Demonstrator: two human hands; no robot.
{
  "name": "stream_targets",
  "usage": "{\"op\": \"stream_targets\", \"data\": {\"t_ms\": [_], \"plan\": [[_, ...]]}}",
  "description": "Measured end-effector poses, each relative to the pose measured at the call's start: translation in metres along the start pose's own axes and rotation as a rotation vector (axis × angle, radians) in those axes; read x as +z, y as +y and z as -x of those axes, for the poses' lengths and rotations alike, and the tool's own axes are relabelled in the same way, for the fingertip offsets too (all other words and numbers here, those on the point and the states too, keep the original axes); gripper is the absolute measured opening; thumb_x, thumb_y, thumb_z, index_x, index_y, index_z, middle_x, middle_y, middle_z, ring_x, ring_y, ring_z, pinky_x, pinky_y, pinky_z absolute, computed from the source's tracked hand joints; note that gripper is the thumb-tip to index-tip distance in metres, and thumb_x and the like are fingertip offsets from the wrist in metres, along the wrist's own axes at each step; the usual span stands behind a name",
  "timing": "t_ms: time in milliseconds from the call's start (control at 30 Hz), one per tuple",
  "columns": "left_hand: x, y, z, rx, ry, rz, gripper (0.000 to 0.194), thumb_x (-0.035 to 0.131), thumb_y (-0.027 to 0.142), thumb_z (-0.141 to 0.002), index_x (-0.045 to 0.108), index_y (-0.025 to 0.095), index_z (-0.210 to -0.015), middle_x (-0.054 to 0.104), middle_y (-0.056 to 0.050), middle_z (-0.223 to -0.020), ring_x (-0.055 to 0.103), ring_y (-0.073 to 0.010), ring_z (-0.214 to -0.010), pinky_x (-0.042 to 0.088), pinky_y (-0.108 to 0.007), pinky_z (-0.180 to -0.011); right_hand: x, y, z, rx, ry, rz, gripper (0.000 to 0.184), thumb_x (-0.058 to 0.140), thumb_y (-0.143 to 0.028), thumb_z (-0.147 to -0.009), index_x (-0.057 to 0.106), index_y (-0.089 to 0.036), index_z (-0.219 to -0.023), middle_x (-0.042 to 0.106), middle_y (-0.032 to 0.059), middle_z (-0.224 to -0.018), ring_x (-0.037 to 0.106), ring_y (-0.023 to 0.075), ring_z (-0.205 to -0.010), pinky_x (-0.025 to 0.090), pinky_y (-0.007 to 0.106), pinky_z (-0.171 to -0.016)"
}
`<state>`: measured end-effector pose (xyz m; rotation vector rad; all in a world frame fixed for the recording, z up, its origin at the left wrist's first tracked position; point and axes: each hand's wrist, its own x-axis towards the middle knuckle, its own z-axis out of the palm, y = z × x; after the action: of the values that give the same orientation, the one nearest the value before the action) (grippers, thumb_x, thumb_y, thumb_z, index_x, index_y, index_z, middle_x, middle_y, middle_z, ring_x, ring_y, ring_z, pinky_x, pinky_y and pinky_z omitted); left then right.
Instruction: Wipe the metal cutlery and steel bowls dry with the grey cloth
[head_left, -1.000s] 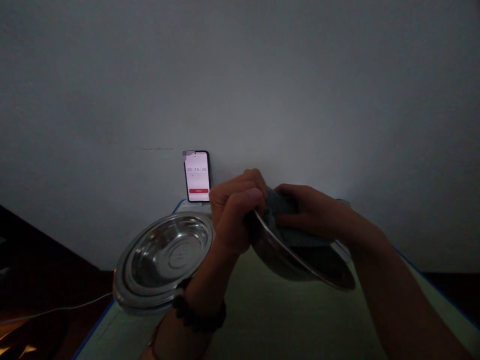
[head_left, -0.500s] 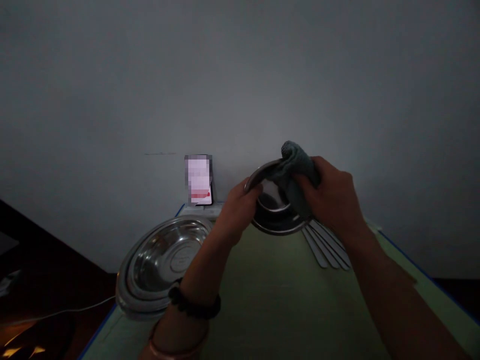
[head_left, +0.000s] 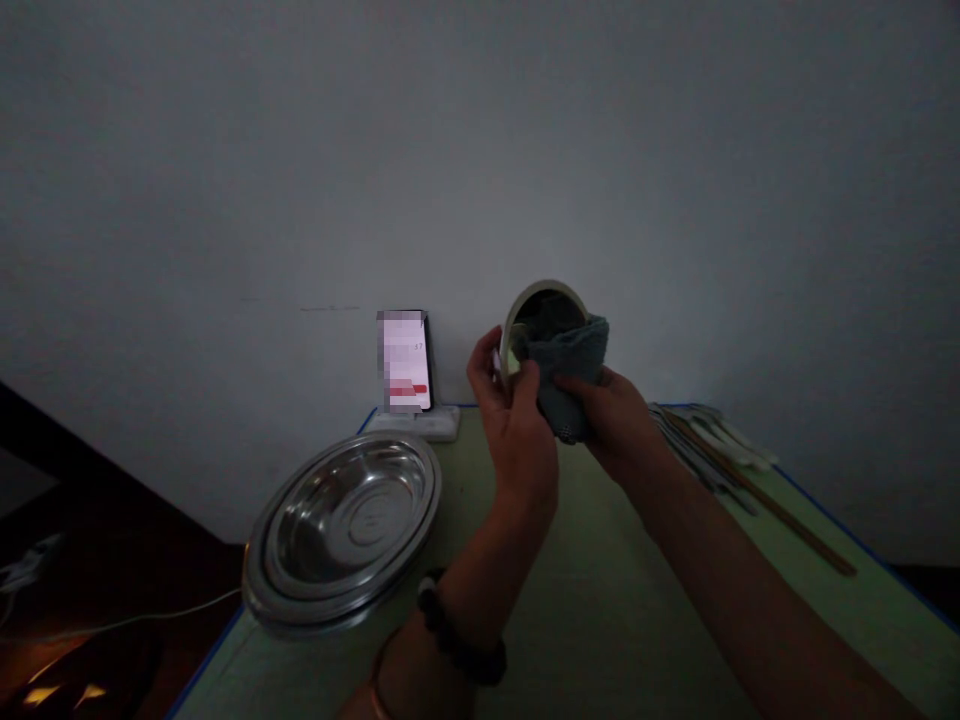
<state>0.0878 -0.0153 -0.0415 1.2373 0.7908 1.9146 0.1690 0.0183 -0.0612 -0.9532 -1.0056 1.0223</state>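
A round metal bowl (head_left: 541,295) is held up above the middle of the table, tilted so its shiny inside partly shows. My left hand (head_left: 514,420) grips its left edge, fingers behind and thumb in front. In my right hand (head_left: 619,410) is a grey-green cloth (head_left: 570,365), pressed over the bowl's right side. The cloth hides that part of the bowl and some of the fingertips. To the left of my forearm sits a stack of large metal basins (head_left: 300,520).
A lit phone (head_left: 405,365) leans upright on a white block (head_left: 442,424) against the wall. Several chopsticks (head_left: 795,530) and metal utensils (head_left: 697,455) lie at the right of the green table (head_left: 592,610). A white cable (head_left: 150,618) runs off to the left.
The bowl has been turned, its opening now facing differently. The cloth has moved down over its right side. My left hand has shifted right, and the utensils at right show more.
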Motion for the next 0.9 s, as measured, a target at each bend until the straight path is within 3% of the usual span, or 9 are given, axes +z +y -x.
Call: {"op": "stream_targets", "data": {"t_ms": [133,267,433,533,633,800,900], "plan": [[0.0,0.005,-0.007,-0.181,-0.072,0.108,0.038,0.051,0.017,-0.074,0.045,0.027,-0.111,0.057,-0.003,-0.113,0.057,-0.0203,-0.103,0.048,-0.03,-0.084,-0.024,-0.021,-0.008,-0.202,0.091,0.378,0.033,0.061,-0.024,-0.062,0.06,-0.013,-0.094,0.067,0.0069,-0.084,0.06,0.0177,-0.069,0.049,0.033,-0.064],[-0.011,0.01,-0.02,-0.327,-0.151,0.086,0.033,0.054,0.016,-0.069,0.053,0.023,-0.102,0.062,-0.002,-0.092,0.061,-0.0214,-0.087,0.049,-0.031,-0.07,-0.04,-0.047,-0.005,-0.389,0.043,0.8,0.027,0.06,-0.022,-0.064,0.061,-0.015,-0.09,0.064,0.0043,-0.078,0.056,0.0168,-0.067,0.045,0.03,-0.059],[-0.023,0.011,-0.029,-0.377,-0.291,0.084,0.022,0.057,0.018,-0.07,0.062,0.02,-0.091,0.066,-0.003,-0.085,0.062,-0.0209,-0.083,0.047,-0.031,-0.071,-0.039,-0.058,0.003,-0.533,-0.034,0.995,0.022,0.058,-0.024,-0.068,0.059,-0.018,-0.09,0.061,0.0024,-0.075,0.054,0.0162,-0.066,0.042,0.029,-0.06],[-0.022,0.012,-0.029,-0.324,-0.233,0.181,0.021,0.06,0.022,-0.072,0.062,0.021,-0.093,0.068,-0.002,-0.092,0.062,-0.0214,-0.091,0.047,-0.033,-0.079,-0.029,-0.048,0.004,-0.572,0.116,0.858,0.021,0.056,-0.031,-0.073,0.059,-0.018,-0.09,0.061,0.0028,-0.075,0.053,0.0162,-0.066,0.042,0.029,-0.062],[-0.018,0.011,-0.028,-0.241,-0.101,0.253,0.025,0.06,0.024,-0.074,0.06,0.022,-0.099,0.067,-0.002,-0.099,0.06,-0.0217,-0.099,0.046,-0.035,-0.087,-0.011,-0.029,0.007,-0.554,0.278,0.536,0.028,0.049,-0.039,-0.08,0.057,-0.017,-0.096,0.062,0.0053,-0.084,0.055,0.0168,-0.074,0.045,0.03,-0.066],[-0.012,0.009,-0.021,-0.08,0.09,0.211,0.029,0.051,0.026,-0.083,0.055,0.02,-0.111,0.062,-0.004,-0.114,0.056,-0.0207,-0.109,0.044,-0.032,-0.092,0.015,-0.001,0.012,-0.418,0.164,0.122,0.033,0.046,-0.037,-0.08,0.054,-0.018,-0.107,0.063,0.0062,-0.093,0.057,0.0176,-0.084,0.046,0.033,-0.075],[-0.007,0.014,-0.016,-0.098,0.154,0.138,0.029,0.046,0.027,-0.085,0.056,0.019,-0.111,0.062,-0.006,-0.115,0.056,-0.0211,-0.108,0.046,-0.03,-0.09,0.009,-0.003,0.007,-0.368,0.16,0.192,0.032,0.052,-0.032,-0.075,0.056,-0.016,-0.102,0.064,0.0065,-0.09,0.058,0.0188,-0.081,0.046,0.036,-0.074]]}}
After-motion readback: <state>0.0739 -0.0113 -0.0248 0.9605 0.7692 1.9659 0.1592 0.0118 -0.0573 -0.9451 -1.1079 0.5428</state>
